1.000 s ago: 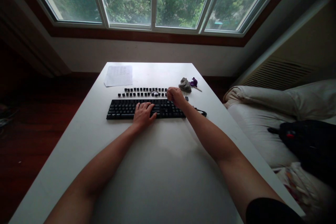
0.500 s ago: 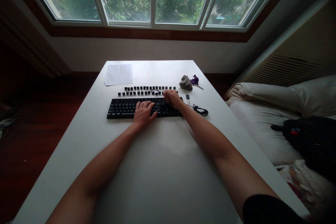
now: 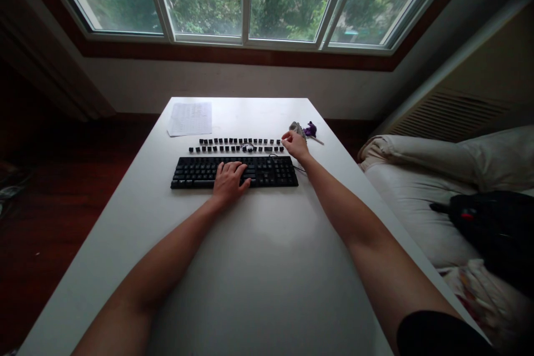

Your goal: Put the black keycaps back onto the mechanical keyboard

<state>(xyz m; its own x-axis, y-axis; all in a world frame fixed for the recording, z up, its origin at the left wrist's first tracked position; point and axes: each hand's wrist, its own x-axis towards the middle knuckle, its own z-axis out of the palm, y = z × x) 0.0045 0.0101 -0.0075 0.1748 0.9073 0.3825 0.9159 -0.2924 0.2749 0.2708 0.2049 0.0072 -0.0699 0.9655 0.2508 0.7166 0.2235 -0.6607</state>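
Observation:
A black keyboard (image 3: 196, 172) lies across the white table. My left hand (image 3: 228, 181) rests on its middle with fingers spread, thumb near the front edge. Beyond the keyboard, loose black keycaps stand in two rows, a far row (image 3: 234, 141) and a near row (image 3: 214, 149). My right hand (image 3: 296, 144) is past the keyboard's back right corner, at the right end of the far row. Its thumb and fingertips are drawn together; whatever is between them is too small to make out. A small wire tool (image 3: 247, 147) lies among the near row's keycaps.
A grey cloth-like bundle (image 3: 295, 126) sits partly behind my right hand, beside a purple duster-like thing (image 3: 311, 129) with a pale stick. Printed paper (image 3: 189, 118) lies at the table's back left. A sofa (image 3: 409, 194) with a black bag (image 3: 492, 222) stands to the right.
My right hand has moved from over the keyboard's right part, back and to the right, to the end of the far keycap row. My left hand has stayed on the keyboard.

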